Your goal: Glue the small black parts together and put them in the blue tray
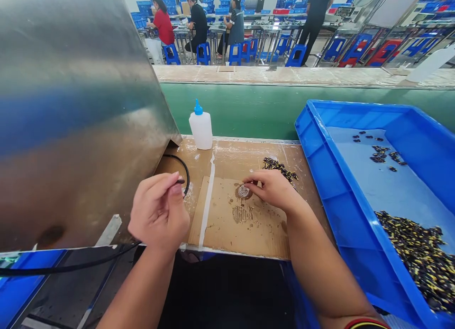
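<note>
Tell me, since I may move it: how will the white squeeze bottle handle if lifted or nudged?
The white squeeze bottle looks thin-walled plastic, so probably light and a little soft to grip. Standing tall on cardboard, it could probably tip if pushed high up.

Glossy steel hood (pixel 71 115) beside a sheet of matt cardboard (pixel 223 224)

The cardboard looks rough and carries dark stains. The squeeze bottle (pixel 201 127) is smooth white plastic with a blue nozzle, the crate (pixel 313 125) is shiny blue plastic, and the cable (pixel 186 170) has a smooth black sheath.
</note>
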Tool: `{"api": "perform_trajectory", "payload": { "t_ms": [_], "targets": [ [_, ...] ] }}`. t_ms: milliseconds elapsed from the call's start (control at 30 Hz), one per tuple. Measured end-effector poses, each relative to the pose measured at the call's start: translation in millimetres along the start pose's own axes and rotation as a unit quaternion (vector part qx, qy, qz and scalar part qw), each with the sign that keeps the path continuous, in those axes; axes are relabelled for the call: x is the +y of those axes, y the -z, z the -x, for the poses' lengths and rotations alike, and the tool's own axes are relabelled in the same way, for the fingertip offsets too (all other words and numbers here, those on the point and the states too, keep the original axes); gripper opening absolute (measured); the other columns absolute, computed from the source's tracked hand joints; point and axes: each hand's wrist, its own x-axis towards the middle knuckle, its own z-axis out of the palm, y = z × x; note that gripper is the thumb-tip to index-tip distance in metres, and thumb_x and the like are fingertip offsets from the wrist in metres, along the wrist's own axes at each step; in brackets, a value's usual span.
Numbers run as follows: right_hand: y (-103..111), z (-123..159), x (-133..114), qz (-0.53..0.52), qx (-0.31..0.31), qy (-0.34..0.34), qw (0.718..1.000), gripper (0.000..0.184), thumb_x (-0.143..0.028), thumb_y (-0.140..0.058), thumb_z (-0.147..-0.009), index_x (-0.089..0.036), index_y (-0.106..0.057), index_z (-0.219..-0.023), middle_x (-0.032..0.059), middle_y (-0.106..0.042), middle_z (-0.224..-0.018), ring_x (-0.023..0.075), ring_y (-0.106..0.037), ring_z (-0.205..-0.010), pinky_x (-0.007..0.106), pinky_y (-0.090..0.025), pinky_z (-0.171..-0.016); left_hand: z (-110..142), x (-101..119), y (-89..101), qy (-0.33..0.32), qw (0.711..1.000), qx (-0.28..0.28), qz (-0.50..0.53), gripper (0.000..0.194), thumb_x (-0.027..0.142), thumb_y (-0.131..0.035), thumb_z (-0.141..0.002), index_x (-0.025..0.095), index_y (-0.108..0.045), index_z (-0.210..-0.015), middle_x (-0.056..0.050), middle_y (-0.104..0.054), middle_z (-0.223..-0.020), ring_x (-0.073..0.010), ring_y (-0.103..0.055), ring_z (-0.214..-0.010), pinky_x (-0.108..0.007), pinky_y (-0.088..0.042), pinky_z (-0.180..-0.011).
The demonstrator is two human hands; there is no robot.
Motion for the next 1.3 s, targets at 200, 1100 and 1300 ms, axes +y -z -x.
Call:
{"api": "perform_trajectory", "payload": {
  "t_ms": [200, 1100, 1300],
  "targets": [
    [2.3, -0.2, -1.4, -0.012, -0.007, -0.015, 1.000, 0.013, -0.026, -0.068, -0.096, -0.026, -0.081, -0.096, -0.0009, -0.080, -0.089, 0.0145, -0.070, -0.075, 0.029, -0.049, -0.072, -18.4, -7.6, -52.5, 0.001, 0.997, -0.032, 0.077, 0.016, 0.031, -0.071, -0.099, 0.030, -0.080, -0.112, -0.005, -0.073, -0.106, -0.0191, -0.072, -0.091, -0.035, -0.062, -0.078],
    [4.8, 2.1, -4.0, -0.022, -0.003, -0.026, 0.999, 0.015, -0.031, -0.068, -0.096, -0.026, -0.081, -0.094, -0.0014, -0.078, -0.083, 0.0132, -0.067, -0.068, 0.030, -0.050, -0.068, -2.2, -85.3, -100.0, 0.342, 0.912, -0.071, 0.215, 0.029, 0.040, -0.084, -0.082, 0.018, -0.079, -0.099, -0.010, -0.078, -0.099, -0.0143, -0.069, -0.077, -0.026, -0.060, -0.068],
    [7.2, 1.8, -7.4, -0.029, -0.005, -0.029, 0.999, 0.015, -0.030, -0.068, -0.096, -0.026, -0.081, -0.093, -0.0015, -0.078, -0.083, 0.0128, -0.067, -0.067, 0.030, -0.050, -0.067, -2.0, -83.9, -99.0, 0.343, 0.911, -0.066, 0.221, 0.023, 0.036, -0.082, -0.083, 0.019, -0.080, -0.099, -0.009, -0.078, -0.098, -0.0144, -0.070, -0.079, -0.025, -0.059, -0.068]
  ]
}}
